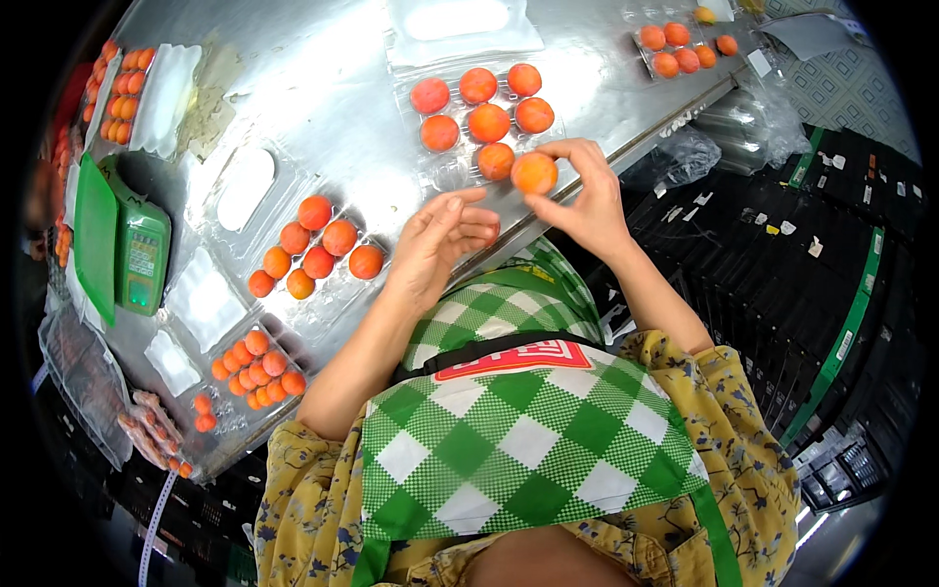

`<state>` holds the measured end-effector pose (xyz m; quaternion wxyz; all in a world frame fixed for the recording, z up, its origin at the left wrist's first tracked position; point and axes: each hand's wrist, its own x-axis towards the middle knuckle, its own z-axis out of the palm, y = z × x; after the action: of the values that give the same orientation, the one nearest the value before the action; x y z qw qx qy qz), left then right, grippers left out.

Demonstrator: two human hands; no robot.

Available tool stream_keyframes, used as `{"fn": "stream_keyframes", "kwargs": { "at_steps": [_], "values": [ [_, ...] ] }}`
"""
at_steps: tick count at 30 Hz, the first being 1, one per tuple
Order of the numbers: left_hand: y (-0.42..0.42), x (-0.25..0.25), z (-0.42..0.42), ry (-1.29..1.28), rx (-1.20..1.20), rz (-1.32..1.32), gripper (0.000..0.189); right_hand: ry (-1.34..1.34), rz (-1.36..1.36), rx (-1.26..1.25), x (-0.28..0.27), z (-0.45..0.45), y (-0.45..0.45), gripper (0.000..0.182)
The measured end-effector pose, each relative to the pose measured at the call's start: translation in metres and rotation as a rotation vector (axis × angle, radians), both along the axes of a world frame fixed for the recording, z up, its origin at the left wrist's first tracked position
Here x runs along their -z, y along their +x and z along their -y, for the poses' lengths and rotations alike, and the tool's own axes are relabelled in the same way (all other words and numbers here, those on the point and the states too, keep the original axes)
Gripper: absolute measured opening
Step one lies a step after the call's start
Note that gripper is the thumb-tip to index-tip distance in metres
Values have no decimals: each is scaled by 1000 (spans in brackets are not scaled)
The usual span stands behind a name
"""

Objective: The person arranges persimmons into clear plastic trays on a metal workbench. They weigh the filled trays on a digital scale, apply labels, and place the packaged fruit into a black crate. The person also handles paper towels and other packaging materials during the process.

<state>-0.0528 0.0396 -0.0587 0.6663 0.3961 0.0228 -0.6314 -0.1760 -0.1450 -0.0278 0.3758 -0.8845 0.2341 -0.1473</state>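
My right hand (590, 194) grips a round orange fruit (534, 174), apricot-like, between thumb and fingers. It is at the near right corner of a clear plastic clamshell tray (466, 110), beside another orange fruit (496, 161). Several orange-red fruits fill the tray's other cups, and one near left cup (447, 174) shows no fruit. Close to the table edge, my left hand (446, 241) has its fingers partly curled and spread. A sliver of reddish fruit (493, 233) shows past those fingertips; whether they hold it is hidden.
On the metal table (337, 88), more fruit trays (315, 246) lie left, with one (675, 51) far right. A green scale (136, 253) stands at left, near white pads (207, 297). Black crates (763, 242) are stacked beyond the table's right edge.
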Motion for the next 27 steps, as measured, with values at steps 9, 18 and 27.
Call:
{"fn": "stream_keyframes", "kwargs": {
  "at_steps": [9, 18, 27],
  "values": [
    [-2, 10, -14, 163, 11, 346, 29, -281, -102, 84, 37, 16, -8, 40],
    [-4, 14, -21, 234, 177, 839, 33, -295, -165, 80, 43, 18, -4, 42],
    [-12, 16, -6, -30, 337, 1712, 49, -303, -157, 82, 44, 17, -10, 43]
  ]
}}
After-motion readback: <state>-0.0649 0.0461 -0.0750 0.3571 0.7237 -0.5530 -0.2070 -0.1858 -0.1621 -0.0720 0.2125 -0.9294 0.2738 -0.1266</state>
